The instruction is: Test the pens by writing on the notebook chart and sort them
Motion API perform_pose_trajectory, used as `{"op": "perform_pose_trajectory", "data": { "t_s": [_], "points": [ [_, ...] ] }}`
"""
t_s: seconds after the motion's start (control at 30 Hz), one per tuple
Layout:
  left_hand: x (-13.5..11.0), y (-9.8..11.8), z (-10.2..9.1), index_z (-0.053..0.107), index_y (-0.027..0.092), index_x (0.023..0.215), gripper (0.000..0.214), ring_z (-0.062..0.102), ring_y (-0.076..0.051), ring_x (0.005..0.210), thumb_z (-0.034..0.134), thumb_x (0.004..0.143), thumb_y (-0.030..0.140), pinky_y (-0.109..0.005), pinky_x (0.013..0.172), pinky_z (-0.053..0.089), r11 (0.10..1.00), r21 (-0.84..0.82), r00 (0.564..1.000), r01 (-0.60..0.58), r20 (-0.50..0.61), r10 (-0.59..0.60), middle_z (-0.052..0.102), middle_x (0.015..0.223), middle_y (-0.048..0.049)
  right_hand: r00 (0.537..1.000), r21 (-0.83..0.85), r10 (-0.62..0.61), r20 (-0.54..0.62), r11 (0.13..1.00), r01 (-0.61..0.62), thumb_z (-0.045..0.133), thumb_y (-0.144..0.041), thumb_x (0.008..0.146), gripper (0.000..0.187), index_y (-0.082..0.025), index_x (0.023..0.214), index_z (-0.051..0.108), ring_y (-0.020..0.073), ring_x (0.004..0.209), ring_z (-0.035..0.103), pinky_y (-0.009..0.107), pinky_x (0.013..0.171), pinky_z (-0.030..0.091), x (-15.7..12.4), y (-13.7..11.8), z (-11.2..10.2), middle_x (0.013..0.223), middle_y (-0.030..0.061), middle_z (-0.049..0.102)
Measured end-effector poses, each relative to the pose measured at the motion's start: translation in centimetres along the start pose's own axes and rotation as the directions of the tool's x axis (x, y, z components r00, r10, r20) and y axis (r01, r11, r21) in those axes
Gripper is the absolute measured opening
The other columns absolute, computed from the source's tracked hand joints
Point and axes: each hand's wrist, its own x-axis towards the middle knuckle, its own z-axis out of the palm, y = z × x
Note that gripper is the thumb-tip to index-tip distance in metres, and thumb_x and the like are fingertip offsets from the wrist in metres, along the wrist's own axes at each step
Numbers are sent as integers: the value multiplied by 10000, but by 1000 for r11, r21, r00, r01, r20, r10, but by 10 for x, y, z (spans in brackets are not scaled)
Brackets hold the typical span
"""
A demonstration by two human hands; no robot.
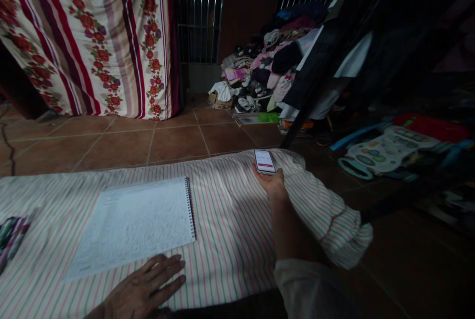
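Phone held in my right hand, to the right of the spiral notebook; left hand resting near it.
My right hand (272,183) is clamped on the phone (264,160), its lit screen facing up, well apart from the spiral notebook (137,225) and slightly beyond its far edge. My left hand (143,284) lies palm down, fingers a little apart and grasping nothing, just beside the notebook's near edge; whether it touches the paper I cannot tell. The notebook lies flat, coil to the right, its page covered in marks too blurred to read. Beneath it is a striped cloth (230,240), creased. Beyond the notebook I note a floral curtain (122,42); beyond and to its right, a heap of clothes (260,71).
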Motion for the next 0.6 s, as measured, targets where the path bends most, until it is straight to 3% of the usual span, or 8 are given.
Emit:
{"op": "perform_pose_trajectory", "data": {
  "t_s": [0.23,0.4,0.6],
  "points": [
    [-3,-1,5,238,247,1393,698,337,-234,1291,484,746,156,-410,1048,306,999,-39,1000,12,26,-11,366,1418,-30,1000,-15,-10,-6,1000,10,73,-492,904,594,-159,954,562,212,875,626,404,639,553,-9,1,3,821,109,664],
    [-1,-8,-2,192,199,1404,721,298,-265,1308,460,735,190,-446,1030,324,984,-168,993,-63,88,78,306,1445,-81,998,-34,-45,-33,998,44,121,-443,909,512,-180,951,559,201,856,627,436,665,551,-7,1,5,842,87,660],
    [4,-10,-9,218,156,1389,705,289,-273,1312,440,721,197,-471,1017,331,976,-198,991,-85,85,103,346,1424,-113,996,-73,-67,-62,995,62,100,-427,904,536,-172,920,571,208,870,627,428,636,563,0,0,6,869,101,655]
  ]
}}
